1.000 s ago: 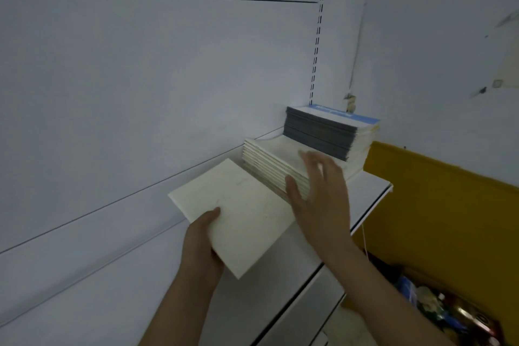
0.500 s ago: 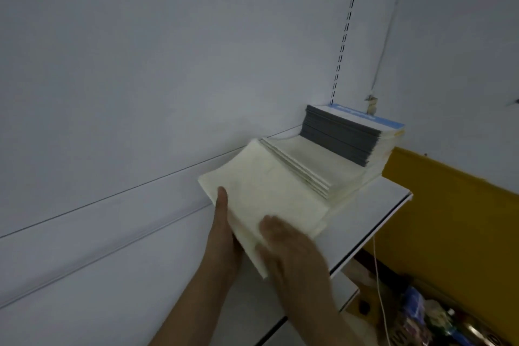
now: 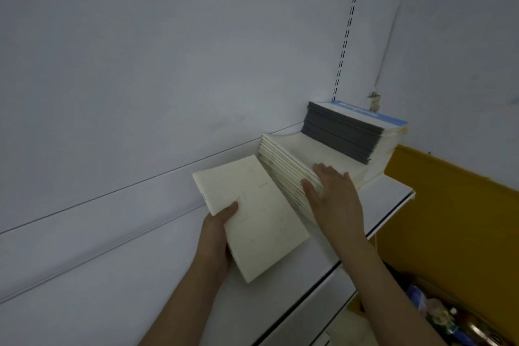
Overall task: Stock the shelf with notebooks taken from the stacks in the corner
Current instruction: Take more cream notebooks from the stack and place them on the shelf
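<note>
My left hand (image 3: pixel 217 229) grips a small pile of cream notebooks (image 3: pixel 252 213) by its left edge, thumb on top, just above the white shelf (image 3: pixel 393 191). To its right a fanned stack of cream notebooks (image 3: pixel 292 160) lies on the shelf. My right hand (image 3: pixel 335 198) rests on that stack's near edge, fingers spread over the spines and thumb at the side. Further back, in the corner, a stack of grey-spined notebooks (image 3: pixel 345 132) with a blue-and-white cover sits on top of more cream ones.
A white back panel (image 3: pixel 168 78) rises behind the shelf, with a slotted upright (image 3: pixel 346 36) at the corner. A yellow board (image 3: pixel 455 211) stands to the right below the shelf end. A box of assorted goods (image 3: pixel 455 320) sits low right. A lower shelf edge (image 3: pixel 309 314) shows beneath.
My right hand has left the held pile and gone back up to the fanned stack. The held pile has dropped slightly away from that stack.
</note>
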A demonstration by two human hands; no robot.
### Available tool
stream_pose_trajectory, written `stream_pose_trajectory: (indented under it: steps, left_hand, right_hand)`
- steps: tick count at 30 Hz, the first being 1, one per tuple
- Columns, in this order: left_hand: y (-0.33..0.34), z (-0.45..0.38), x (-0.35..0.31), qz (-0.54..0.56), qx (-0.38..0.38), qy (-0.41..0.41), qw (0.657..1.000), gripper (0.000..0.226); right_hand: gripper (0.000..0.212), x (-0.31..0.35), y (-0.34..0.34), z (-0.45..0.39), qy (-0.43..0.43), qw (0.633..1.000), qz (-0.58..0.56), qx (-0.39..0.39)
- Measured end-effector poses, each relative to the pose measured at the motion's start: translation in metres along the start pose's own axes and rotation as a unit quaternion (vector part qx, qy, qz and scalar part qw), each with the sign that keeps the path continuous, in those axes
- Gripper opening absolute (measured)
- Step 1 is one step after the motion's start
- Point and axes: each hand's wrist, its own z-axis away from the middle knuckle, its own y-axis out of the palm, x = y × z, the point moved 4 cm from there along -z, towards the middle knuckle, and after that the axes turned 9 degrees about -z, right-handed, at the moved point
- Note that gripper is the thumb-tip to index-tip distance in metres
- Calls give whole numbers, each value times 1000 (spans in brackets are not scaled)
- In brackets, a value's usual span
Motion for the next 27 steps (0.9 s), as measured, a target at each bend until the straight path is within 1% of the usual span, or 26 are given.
stream_pose_trajectory:
  steps: [1,3,4,6,8,9,10,11,12,13,14,15,17,18,20,22,23,24,25,27]
  left_hand:
    - [1,0,0,-4,0,1,1000,23]
    - [2,0,-1,-10,-3,5,1000,24]
    - [3,0,-1,-9,-5,7,1000,25]
    - [4,0,-1,-9,-8,10,1000,33]
    - [9,0,-2,7,8,0,1000,56]
    - [10,0,-2,20,19,-1,1000,66]
    - [10,2,-4,20,23,3,1000,66]
    - [9,4,-6,5,24,22,999,54]
    - [7,4,-10,-20,18,57,998,32]
    - [2,4,-14,-46,1,92,995,12]
    - [-1,7,-21,-77,-16,129,989,14]
    - [-5,9,-27,-91,-14,157,983,22]
    - [-6,14,-37,-102,3,199,975,32]
    - [-8,17,-42,-116,8,218,969,34]
    - [-11,17,-46,-183,16,245,952,33]
    - [-10,17,-44,-282,39,245,927,28]
    - [-10,16,-40,-311,52,226,922,26]
    - [-11,14,-35,-318,65,205,923,25]
    - [-12,11,-30,-321,72,184,926,26]
    - [-17,6,-22,-344,64,164,922,28]
  right_hand:
    - [81,1,-1,6,-3,1000,-2,-26]
    - [60,15,-15,18,-11,990,-40,-131]
    - [54,25,-21,25,-28,984,-54,-168]
    - [49,48,-24,45,-76,975,-70,-198]
    - [40,70,-6,73,-145,971,-71,-179]
    - [37,79,9,86,-176,971,-73,-145]
    - [37,85,26,98,-203,970,-85,-99]
    - [39,90,39,106,-220,969,-99,-53]
    - [43,91,48,108,-223,968,-117,-10]
    - [46,90,51,104,-216,966,-139,22]
    - [46,90,46,96,-200,966,-160,32]
    - [44,90,36,85,-175,968,-177,24]
    - [46,89,13,60,-120,969,-217,-7]
    - [50,88,4,48,-96,963,-250,-21]
    - [63,85,-6,27,-47,937,-344,-44]
    - [74,83,-6,13,-2,897,-440,-37]
    - [77,82,-4,9,13,880,-473,-23]
    - [77,81,-2,6,21,872,-489,-9]
    - [74,79,-1,4,28,871,-491,3]
    - [62,70,4,2,64,865,-497,30]
